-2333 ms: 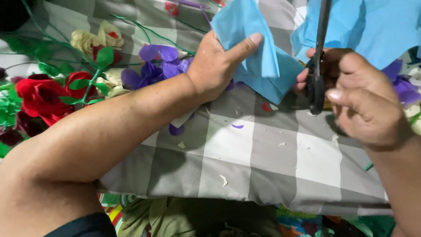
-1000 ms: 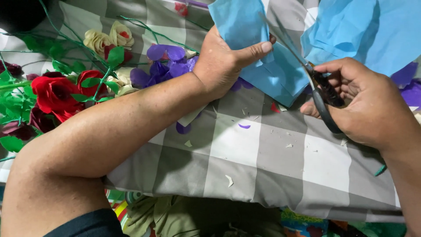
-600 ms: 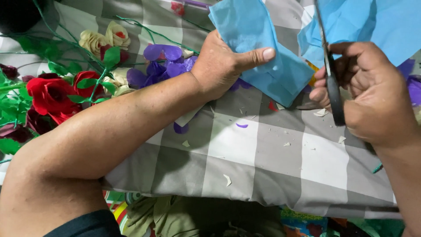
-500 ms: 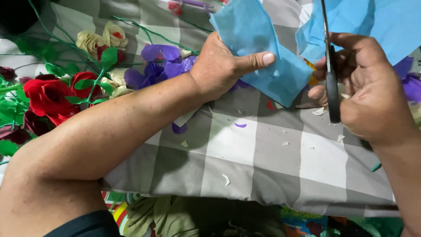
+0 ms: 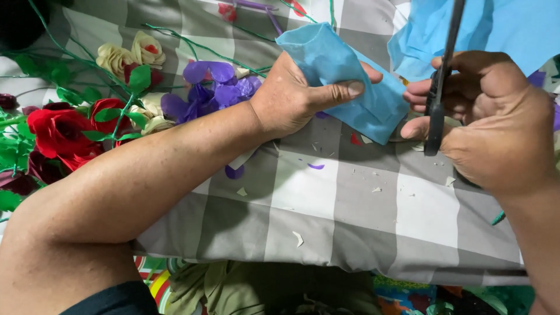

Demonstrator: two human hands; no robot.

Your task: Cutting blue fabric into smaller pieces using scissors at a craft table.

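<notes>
My left hand [image 5: 294, 99] pinches a folded piece of light blue paper [image 5: 373, 105] between thumb and fingers, above the grey and white checked cloth [image 5: 326, 204]. My right hand [image 5: 496, 122] grips black scissors [image 5: 438, 87], blades pointing up and away, just right of the folded piece. A larger sheet of the same blue paper [image 5: 507, 29] lies behind my right hand at the top right.
Paper flowers lie at the left: red roses [image 5: 58, 131], cream roses [image 5: 125, 55], purple flowers [image 5: 210, 87], all with green stems and leaves. Small paper scraps [image 5: 297, 238] dot the cloth. Colourful fabric [image 5: 262, 289] shows below the cloth's front edge.
My left hand has pulled the folded blue paper slightly left and down. My right hand has turned the scissors from a slant to nearly upright and drawn them off the paper.
</notes>
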